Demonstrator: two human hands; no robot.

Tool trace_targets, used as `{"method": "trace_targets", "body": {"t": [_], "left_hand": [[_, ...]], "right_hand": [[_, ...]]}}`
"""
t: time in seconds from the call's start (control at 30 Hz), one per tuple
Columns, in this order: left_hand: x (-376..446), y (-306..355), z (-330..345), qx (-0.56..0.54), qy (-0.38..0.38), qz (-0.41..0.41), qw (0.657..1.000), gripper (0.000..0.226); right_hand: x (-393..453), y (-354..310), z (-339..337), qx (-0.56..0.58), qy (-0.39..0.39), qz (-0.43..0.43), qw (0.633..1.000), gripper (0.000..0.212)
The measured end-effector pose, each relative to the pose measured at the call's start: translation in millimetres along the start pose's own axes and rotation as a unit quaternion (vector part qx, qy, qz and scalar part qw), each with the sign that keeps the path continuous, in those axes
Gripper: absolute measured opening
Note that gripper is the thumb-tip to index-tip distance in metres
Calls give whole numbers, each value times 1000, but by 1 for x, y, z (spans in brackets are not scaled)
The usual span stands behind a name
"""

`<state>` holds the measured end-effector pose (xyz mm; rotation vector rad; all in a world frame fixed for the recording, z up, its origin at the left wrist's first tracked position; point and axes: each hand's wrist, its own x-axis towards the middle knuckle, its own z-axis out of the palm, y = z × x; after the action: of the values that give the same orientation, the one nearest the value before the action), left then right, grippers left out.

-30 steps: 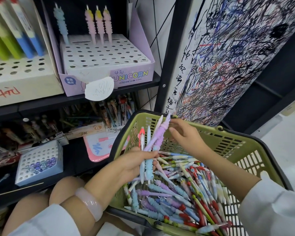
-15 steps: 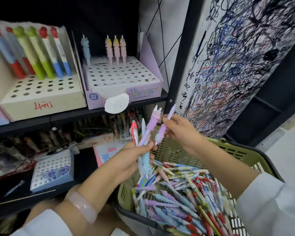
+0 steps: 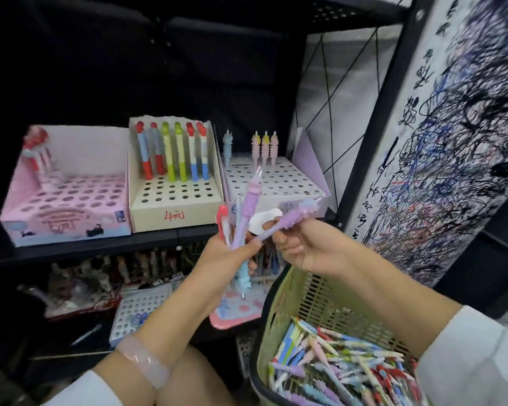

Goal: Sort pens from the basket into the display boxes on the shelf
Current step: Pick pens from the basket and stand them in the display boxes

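**Purple pen lifted clear, ready for the pegboard box**

A dark metal shelf (image 3: pixel 100 250) carries 3 display boxes in a row, with a scribble-covered test panel (image 3: pixel 452 142) on the far right. Leftmost is a pink box (image 3: pixel 65 206), then a cream box (image 3: pixel 173 197) with 6 chunky pens upright at its back, then the white unicorn box (image 3: pixel 279 180) with 4 pastel pens standing in its rear holes.

Below them, the left hand (image 3: pixel 232 253) is curled round a small bundle of pens (image 3: pixel 241 224), tips pointing up. Just beside it, the right hand (image 3: pixel 305 247) pinches a single purple pen (image 3: pixel 288 221) near its lower barrel, tilted toward the unicorn box. The green basket (image 3: pixel 299 303) at lower right holds a deep heap of mixed pens.

These pens look light and rigid, with ridged soft-looking grips that should resist slipping. Holding the mid-barrel and leading with the tip would probably suit the holes best.
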<state>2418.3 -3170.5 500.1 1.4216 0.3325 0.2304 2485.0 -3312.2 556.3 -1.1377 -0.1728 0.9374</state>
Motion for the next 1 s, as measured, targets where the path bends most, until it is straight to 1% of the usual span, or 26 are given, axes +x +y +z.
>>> {"method": "trace_targets", "body": {"t": [0.1, 0.13, 0.2, 0.27, 0.33, 0.4, 0.47, 0.63, 0.7, 0.73, 0.8, 0.93, 1.0], "left_hand": [[-8, 8, -13, -11, 8, 30, 999, 7], [-10, 10, -17, -18, 20, 32, 999, 6], [-12, 15, -27, -30, 42, 30, 998, 7], [-14, 19, -38, -48, 56, 30, 997, 8], [-13, 22, -47, -60, 68, 29, 995, 9], [-13, 24, -55, -60, 76, 23, 995, 9], [-12, 25, -63, -55, 81, 17, 995, 9], [-9, 33, -89, -56, 107, 15, 993, 19], [-5, 39, -97, -59, 110, 16, 992, 25], [-3, 42, -99, -55, 111, 18, 992, 27], [4, 49, -98, -44, 100, 31, 994, 19], [25, 61, -79, -42, 68, 47, 996, 22], [37, 67, -66, -44, 59, 46, 996, 15]], "right_hand": [[12, -5, 25, 11, -3, -10, 1000, 30], [15, -5, 33, -16, -6, -18, 1000, 28], [22, -6, 45, -110, 10, -54, 992, 25], [26, -7, 55, -213, 44, -110, 970, 23], [32, -8, 64, -268, 64, -164, 947, 19], [38, -9, 74, -281, 63, -200, 937, 14], [47, -9, 86, -290, 63, -231, 927, 14], [68, -22, 105, -348, 85, -338, 871, 8], [74, -39, 104, -345, 118, -375, 853, 3], [76, -48, 100, -344, 142, -389, 843, 4], [81, -67, 88, -343, 195, -413, 821, 7], [90, -100, 44, -331, 299, -435, 782, 7], [96, -117, 19, -339, 342, -446, 754, 15]]}}
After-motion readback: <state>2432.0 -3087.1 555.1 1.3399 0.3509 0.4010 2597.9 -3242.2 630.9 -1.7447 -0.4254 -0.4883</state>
